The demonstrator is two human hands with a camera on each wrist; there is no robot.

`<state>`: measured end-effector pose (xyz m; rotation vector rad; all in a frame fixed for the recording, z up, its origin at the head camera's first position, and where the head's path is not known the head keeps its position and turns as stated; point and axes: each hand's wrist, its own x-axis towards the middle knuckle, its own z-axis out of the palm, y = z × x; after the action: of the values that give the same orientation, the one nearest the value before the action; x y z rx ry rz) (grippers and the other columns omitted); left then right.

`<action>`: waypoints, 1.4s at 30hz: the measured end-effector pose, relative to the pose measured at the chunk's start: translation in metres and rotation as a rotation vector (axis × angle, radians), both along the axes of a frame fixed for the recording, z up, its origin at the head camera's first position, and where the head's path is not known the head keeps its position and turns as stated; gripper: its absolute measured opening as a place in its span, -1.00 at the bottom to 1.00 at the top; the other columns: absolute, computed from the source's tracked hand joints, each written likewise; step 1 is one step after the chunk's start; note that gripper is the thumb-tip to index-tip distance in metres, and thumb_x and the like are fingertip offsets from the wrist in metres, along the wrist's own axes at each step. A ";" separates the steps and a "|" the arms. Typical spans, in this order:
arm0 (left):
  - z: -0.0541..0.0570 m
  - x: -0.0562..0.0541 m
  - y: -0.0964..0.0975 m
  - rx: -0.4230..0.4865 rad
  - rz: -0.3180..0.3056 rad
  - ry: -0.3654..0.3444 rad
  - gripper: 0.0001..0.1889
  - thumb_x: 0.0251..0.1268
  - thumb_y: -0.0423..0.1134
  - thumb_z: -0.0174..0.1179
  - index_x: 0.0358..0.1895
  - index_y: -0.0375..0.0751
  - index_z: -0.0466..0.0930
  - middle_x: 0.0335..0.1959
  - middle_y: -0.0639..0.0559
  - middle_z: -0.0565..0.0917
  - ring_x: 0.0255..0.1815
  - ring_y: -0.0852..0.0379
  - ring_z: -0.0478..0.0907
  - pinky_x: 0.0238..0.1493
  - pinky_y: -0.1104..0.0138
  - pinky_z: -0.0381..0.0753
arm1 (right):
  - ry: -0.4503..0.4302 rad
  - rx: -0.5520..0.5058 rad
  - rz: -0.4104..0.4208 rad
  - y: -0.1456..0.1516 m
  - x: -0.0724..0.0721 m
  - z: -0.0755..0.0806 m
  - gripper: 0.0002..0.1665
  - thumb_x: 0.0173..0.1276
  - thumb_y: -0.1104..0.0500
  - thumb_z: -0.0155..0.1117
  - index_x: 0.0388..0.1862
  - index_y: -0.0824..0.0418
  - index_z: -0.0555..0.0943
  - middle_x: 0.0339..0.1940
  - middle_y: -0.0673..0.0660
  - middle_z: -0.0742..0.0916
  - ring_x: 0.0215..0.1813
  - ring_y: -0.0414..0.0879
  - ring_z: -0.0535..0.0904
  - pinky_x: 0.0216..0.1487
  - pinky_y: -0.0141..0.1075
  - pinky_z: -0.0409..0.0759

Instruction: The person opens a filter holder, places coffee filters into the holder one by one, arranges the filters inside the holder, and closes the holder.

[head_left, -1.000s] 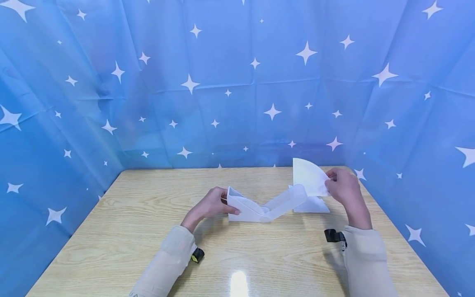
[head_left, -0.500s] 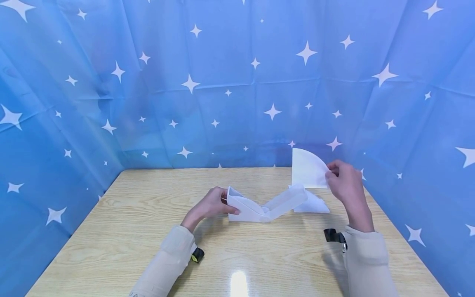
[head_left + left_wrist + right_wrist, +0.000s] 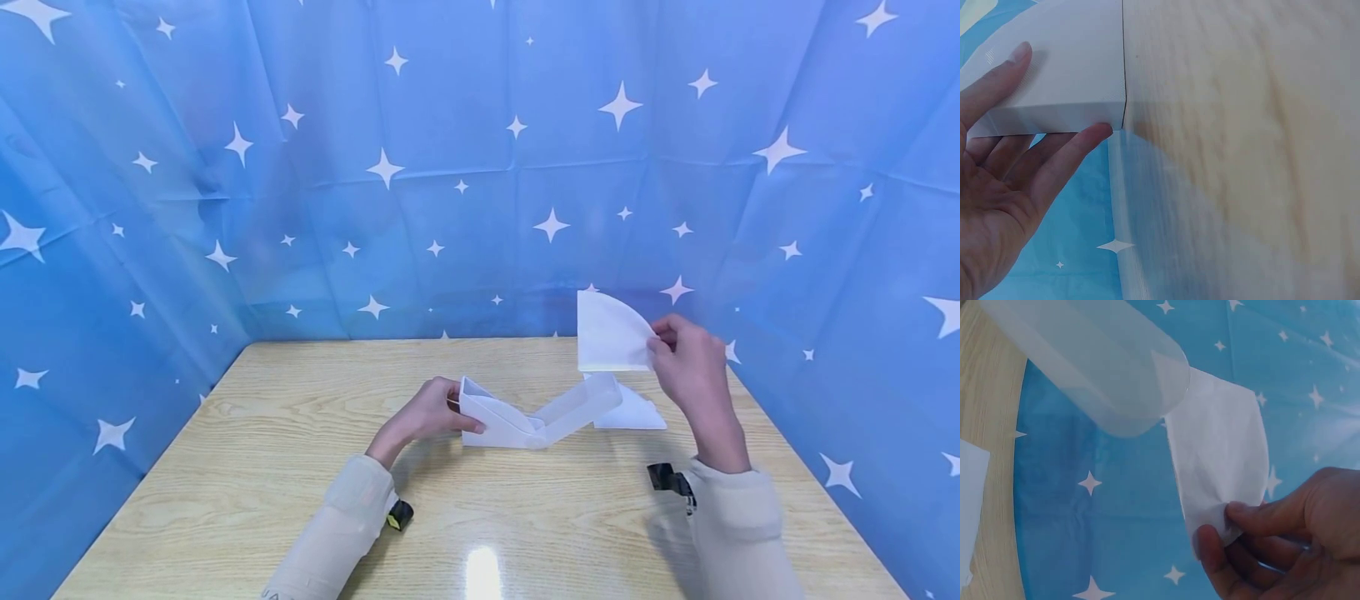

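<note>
My left hand (image 3: pixel 431 408) grips the left end of a white fan-shaped filter box (image 3: pixel 495 427) on the table, thumb on its near face in the head view. The box's translucent lid (image 3: pixel 583 408) is swung up and out to the right. With thumb and fingers, my right hand (image 3: pixel 693 362) pinches one corner of a white fan-shaped coffee filter (image 3: pixel 611 337), raised above the tabletop behind the lid. The right wrist view shows this coffee filter (image 3: pixel 1219 444) partly overlapped by the lid (image 3: pixel 1110 369). Seen from the left wrist, fingers support the edge of the box (image 3: pixel 1079 75).
More white fan-shaped filter paper (image 3: pixel 637 412) lies on the wooden table (image 3: pixel 525 525), just right of the lid and partly behind it. A blue curtain with white stars (image 3: pixel 450 208) hangs along the table's back and sides.
My right hand has lifted the coffee filter off the paper below it, then shifted it slightly left. The left hand, box and lid have stayed still.
</note>
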<state>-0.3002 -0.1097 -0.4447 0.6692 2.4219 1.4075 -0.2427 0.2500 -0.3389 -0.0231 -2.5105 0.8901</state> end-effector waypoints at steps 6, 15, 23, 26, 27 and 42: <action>0.000 0.000 0.000 0.005 -0.003 -0.006 -0.67 0.10 -0.26 0.58 -0.04 -0.16 0.75 -0.21 -0.01 0.82 -0.26 0.16 0.72 -0.23 0.32 0.71 | 0.097 0.018 0.014 -0.009 0.002 0.000 -0.75 0.53 0.34 0.17 0.06 0.44 0.65 -0.10 0.48 0.77 -0.12 0.33 0.70 -0.10 0.14 0.61; 0.001 0.000 0.000 0.008 -0.008 -0.016 -0.66 0.11 -0.26 0.57 -0.04 -0.18 0.75 -0.21 -0.02 0.82 -0.27 0.16 0.73 -0.21 0.21 0.75 | 0.127 0.052 0.049 -0.019 0.001 -0.003 -0.79 0.51 0.35 0.17 0.01 0.42 0.66 -0.16 0.43 0.79 -0.20 0.26 0.72 -0.19 0.08 0.65; 0.000 0.000 0.000 0.009 -0.008 -0.017 -0.65 0.11 -0.25 0.58 -0.03 -0.18 0.75 -0.20 -0.02 0.82 -0.26 0.15 0.73 -0.19 0.17 0.76 | 0.136 0.067 0.094 -0.030 -0.003 -0.009 -0.84 0.48 0.37 0.19 -0.07 0.39 0.67 -0.24 0.39 0.80 -0.30 0.19 0.72 -0.29 -0.09 0.63; 0.000 0.000 0.000 0.006 -0.006 -0.017 -0.65 0.11 -0.25 0.58 -0.03 -0.17 0.75 -0.20 -0.02 0.82 -0.26 0.15 0.73 -0.18 0.13 0.77 | 0.132 0.064 0.107 -0.035 -0.004 -0.011 -0.85 0.48 0.38 0.20 -0.08 0.40 0.67 -0.23 0.39 0.79 -0.28 0.21 0.72 -0.24 0.02 0.67; 0.000 0.000 0.000 0.006 -0.005 -0.018 -0.65 0.11 -0.25 0.58 -0.03 -0.17 0.75 -0.20 -0.02 0.82 -0.26 0.15 0.73 -0.18 0.13 0.77 | 0.129 0.063 0.112 -0.036 -0.004 -0.011 -0.85 0.48 0.39 0.20 -0.07 0.40 0.67 -0.23 0.39 0.80 -0.27 0.22 0.72 -0.21 0.07 0.68; 0.000 0.000 -0.001 0.022 -0.012 -0.027 -0.65 0.11 -0.26 0.57 -0.02 -0.16 0.75 -0.19 -0.02 0.82 -0.24 0.15 0.74 -0.22 0.29 0.72 | 0.083 0.111 0.186 -0.060 -0.008 -0.023 -0.84 0.49 0.39 0.19 -0.04 0.41 0.67 -0.20 0.38 0.80 -0.23 0.23 0.73 -0.15 0.10 0.70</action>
<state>-0.3000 -0.1108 -0.4444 0.6639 2.3810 1.4315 -0.2505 0.1901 -0.3622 0.2817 -2.5091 0.8029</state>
